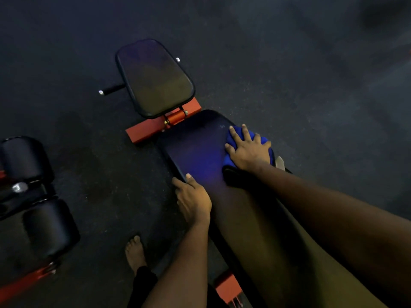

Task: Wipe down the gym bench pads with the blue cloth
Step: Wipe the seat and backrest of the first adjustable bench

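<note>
Head view, dim light; clock directions are taken from frame centre.

- The right hand [249,150] is lying at 3 o'clock, palm down. Its fingers are spread wide and straight and are pressing on the blue cloth [227,160].
- The cloth is sitting bunched under that hand on the right edge of the long back pad [195,147], close to the pad's far end. Blue folds are showing around the fingers and the palm.
- The left hand [193,201] is gripping the back pad's left edge at 6 o'clock. The thumb is lying on top and the fingers are curling down over the side.
- The seat pad [155,78] is sitting at 11 o'clock, apart from the back pad. Nothing is touching it.
- The orange frame [144,132] is showing in the gap between the two pads.
- A black peg [111,88] is sticking out to the left of the seat pad.
- Two black roller pads [26,158] of another machine are standing at 8 to 9 o'clock.
- A bare foot [135,254] is resting on the dark floor [289,85] at 7 o'clock, beside the bench.
</note>
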`<state>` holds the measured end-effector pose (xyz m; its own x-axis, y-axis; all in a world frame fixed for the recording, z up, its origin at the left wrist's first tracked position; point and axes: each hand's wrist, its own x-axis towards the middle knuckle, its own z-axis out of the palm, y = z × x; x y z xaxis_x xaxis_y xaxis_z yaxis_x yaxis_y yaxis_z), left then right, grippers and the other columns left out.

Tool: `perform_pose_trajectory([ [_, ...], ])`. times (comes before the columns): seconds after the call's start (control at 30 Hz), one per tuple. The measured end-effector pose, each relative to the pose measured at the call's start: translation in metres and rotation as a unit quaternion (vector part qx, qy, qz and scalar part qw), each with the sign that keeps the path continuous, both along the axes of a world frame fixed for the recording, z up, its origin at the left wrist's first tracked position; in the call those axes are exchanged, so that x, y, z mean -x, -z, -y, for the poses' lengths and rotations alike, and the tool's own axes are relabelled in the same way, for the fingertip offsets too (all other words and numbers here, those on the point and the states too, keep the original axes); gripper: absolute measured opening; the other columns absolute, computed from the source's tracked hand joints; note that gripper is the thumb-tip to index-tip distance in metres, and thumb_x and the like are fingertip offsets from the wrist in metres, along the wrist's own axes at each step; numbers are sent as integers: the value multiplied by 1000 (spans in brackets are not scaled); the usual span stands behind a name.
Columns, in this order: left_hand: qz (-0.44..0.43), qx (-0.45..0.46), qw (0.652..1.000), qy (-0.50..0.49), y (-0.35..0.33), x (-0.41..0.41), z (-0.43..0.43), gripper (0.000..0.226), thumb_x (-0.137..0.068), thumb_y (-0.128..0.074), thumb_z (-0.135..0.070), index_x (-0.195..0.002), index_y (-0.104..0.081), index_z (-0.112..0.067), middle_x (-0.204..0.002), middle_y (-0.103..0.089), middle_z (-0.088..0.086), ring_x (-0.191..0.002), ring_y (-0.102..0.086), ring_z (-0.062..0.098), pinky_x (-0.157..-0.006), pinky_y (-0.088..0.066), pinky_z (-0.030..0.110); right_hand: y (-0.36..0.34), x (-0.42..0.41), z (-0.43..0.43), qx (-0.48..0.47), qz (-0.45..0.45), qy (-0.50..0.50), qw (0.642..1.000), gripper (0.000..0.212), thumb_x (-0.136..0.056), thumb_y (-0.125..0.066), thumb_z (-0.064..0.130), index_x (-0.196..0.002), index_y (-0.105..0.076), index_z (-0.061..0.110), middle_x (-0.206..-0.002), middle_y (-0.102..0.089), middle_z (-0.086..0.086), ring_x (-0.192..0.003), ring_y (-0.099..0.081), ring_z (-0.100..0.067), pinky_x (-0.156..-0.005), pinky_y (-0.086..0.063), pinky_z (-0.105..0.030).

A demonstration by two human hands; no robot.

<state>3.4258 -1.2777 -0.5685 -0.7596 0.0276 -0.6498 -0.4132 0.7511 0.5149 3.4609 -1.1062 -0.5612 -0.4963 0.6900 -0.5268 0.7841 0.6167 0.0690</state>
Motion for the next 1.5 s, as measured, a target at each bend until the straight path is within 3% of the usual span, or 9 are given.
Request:
perform_pose_trajectory([
  [0.13,-9,-8,1000,14,-5,-2,2,57,-104,-25,-46,-152,-21,-14,-125,-57,16,-91,-57,26,-68,-34,33,-13,-33,25,-18,-3,12,1000,66,-96,-16,68,-154,6,45,-166,11,7,-151,7,-38,-105,-1,-78],
  [0.3,-4,20,1000,11,-1,2,1,56,-102,-22,-50,-147,-26,-15,-118,-61,15,-96,-61,30,-73,-43,39,-6,-20,22,-18,9,12,1000,67,-96,-13,68,-155,8,42,-166,11,3,-149,0,-44,-106,-13,-77],
  [0.43,19,33,998,-48,4,29,-7,50,-104,-22,-48,-136,-39,-13,-81,-53,0,-68,-50,17,-69,-37,38,14,17,2,-28,-3,4,1000,67,-97,-16,65,-156,4,40,-166,4,0,-147,-10,-43,-107,-17,-71],
  [0.57,6,64,997,-43,23,69,-21,56,-105,-20,-48,-138,-40,-8,-124,-59,23,-111,-56,42,-85,-40,45,34,49,-10,-35,-1,13,999,66,-98,-17,62,-157,2,38,-166,0,-3,-145,-16,-44,-107,-19,-69],
  [0.73,26,52,998,-26,36,84,-29,58,-105,-21,-47,-144,-37,-7,-135,-53,23,-121,-53,40,-92,-41,46,43,70,-19,-19,-7,15,1000,67,-98,-18,64,-157,2,37,-167,0,-3,-147,-13,-44,-109,-16,-71],
  [0.9,14,22,999,-32,35,82,-32,52,-107,-22,-42,-140,-41,-6,-130,-56,24,-115,-55,39,-78,-33,39,36,43,4,-55,-14,67,996,69,-94,-15,71,-155,0,43,-166,5,-1,-148,-1,-46,-104,-9,-77],
  [1.17,18,20,998,-48,47,83,-32,51,-106,-24,-43,-135,-44,-7,-122,-60,22,-107,-59,38,-75,-34,38,73,113,-34,-51,21,59,997,66,-97,-21,61,-157,-8,36,-162,-18,-11,-136,-30,-47,-102,-24,-68],
  [1.37,16,16,998,-53,51,82,-30,47,-106,-24,-41,-133,-46,-9,-80,-52,-2,-62,-44,7,-58,-30,30,102,169,-63,-20,30,15,999,58,-98,-23,54,-153,-24,34,-153,-35,-9,-132,-38,-42,-102,-26,-58],
  [1.5,-7,7,998,-55,53,83,-31,44,-106,-25,-39,-128,-48,-9,-101,-64,14,-66,-42,13,-69,-32,34,114,199,-67,23,55,-99,993,51,-99,-25,51,-142,-44,31,-150,-42,-5,-134,-36,-41,-106,-21,-58],
])
